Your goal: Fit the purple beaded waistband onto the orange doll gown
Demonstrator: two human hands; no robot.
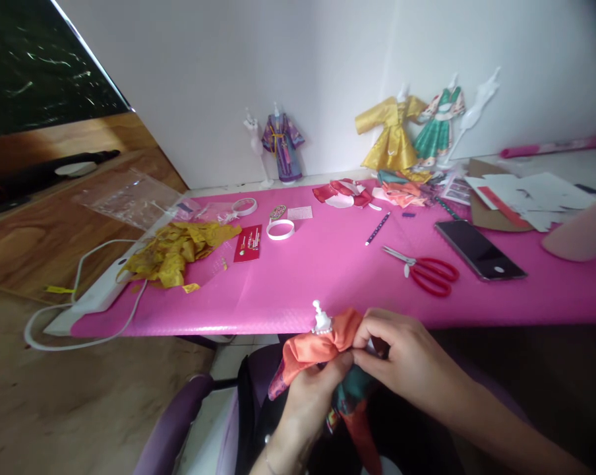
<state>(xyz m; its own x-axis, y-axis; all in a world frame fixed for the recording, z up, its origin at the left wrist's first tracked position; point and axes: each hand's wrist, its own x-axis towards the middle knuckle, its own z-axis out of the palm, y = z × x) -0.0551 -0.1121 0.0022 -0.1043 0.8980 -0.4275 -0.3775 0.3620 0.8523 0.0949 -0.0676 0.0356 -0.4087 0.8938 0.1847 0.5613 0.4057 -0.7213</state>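
- Doll dress: worn by a small white mannequin and held in midair just off the near edge of the pink worktop, about midway along that edge.
- Long axis on a slant: neck and bead string toward the near edge, green skirt and hanging orange strip away from it and off to the right.
- In the left hand: steadied from beneath the sleeve with the purple cuff, thumb laid toward the waist, other fingers mostly hidden; grip closed on the cloth.
- In the right hand: pinched at the opposite side of the waist, below the other orange sleeve; grip narrow, thumb and forefinger on the cloth. Cannot tell whether anything thin, such as a needle, sits between the fingertips.
- Key relation, as judged: the waist, between both hands, with fingertips almost meeting there and crossing the long axis. Neither hand nearer; both touching.
- Well apart, beyond the right hand and toward the near edge: red-handled scissors, blades to the left; nearer the right edge, a phone.
- Along the left edge: crumpled yellow cloth.
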